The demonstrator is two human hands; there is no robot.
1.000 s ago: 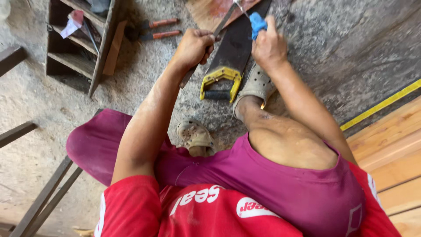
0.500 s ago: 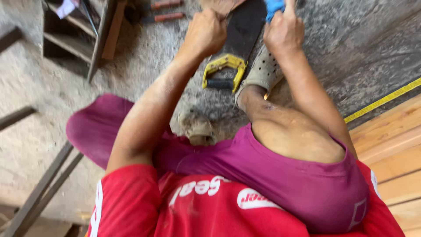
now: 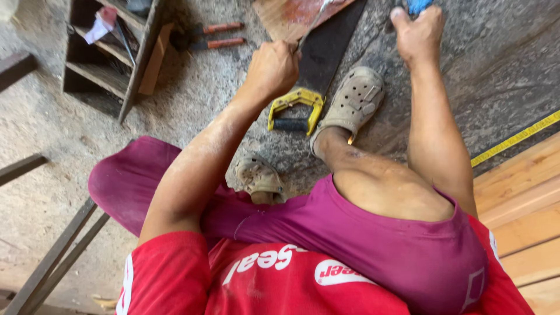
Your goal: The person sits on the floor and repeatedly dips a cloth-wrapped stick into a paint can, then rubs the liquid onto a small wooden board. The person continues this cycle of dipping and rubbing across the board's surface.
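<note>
Far left: a wooden shelf unit [image 3: 111,52] stands on the concrete floor [image 3: 52,134], a scrap of white cloth [image 3: 96,26] tucked into it. Just right of it lie two tools with reddish handles [image 3: 219,35], untouched.

Left hand [image 3: 273,69]: the grip is a closed fist around a thin metal tool [image 3: 315,20], possibly a file or chisel; its tip meets a reddish-brown wooden board [image 3: 286,17] at the top edge. The working end is too small to name.

Centre: a hand saw [image 3: 318,64], black blade and yellow handle, lies flat on the floor between the hands. Neither hand touches it. The person's sandalled foot [image 3: 350,102] rests on or against the blade just beside the handle; which, cannot tell.

Right hand [image 3: 417,35]: fingers curled on a blue object [image 3: 419,6], mostly cut off by the frame; kind unknown.

Far right: a yellow measuring tape [image 3: 513,140] runs along stacked pale planks [image 3: 519,216].

Progress: both hands are engaged at the board, the saw is idle. No cut or finished mark shows; how far the work stands cannot be read.
</note>
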